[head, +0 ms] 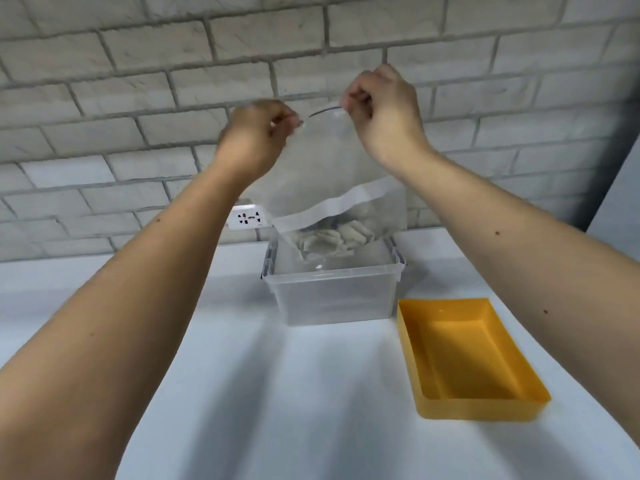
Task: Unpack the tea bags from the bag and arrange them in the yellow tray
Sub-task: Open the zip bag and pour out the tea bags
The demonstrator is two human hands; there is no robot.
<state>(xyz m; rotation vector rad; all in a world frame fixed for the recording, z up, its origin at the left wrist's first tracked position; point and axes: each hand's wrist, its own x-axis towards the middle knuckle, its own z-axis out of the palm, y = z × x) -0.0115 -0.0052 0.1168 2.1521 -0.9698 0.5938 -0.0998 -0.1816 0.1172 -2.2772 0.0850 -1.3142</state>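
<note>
1. Pinching the top edge of the clear bag [329,168], your left hand [258,133] and right hand [381,112] hold it up, fingers curled on the plastic.
2. Your tea bags [332,237] lie bunched in the bag's bottom, over the clear box [332,299].
3. Your yellow tray [485,408] lies just right of the box, nearer you, on the white table [311,393].

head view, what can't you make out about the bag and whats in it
Tea bags: head view, count unclear through the hazy bag and its white band.
Bag mouth: head view, blurred between left hand and right hand; open or sealed, cannot tell.
Clear bin interior: head view, the bag's bottom hangs in front of it.
</note>
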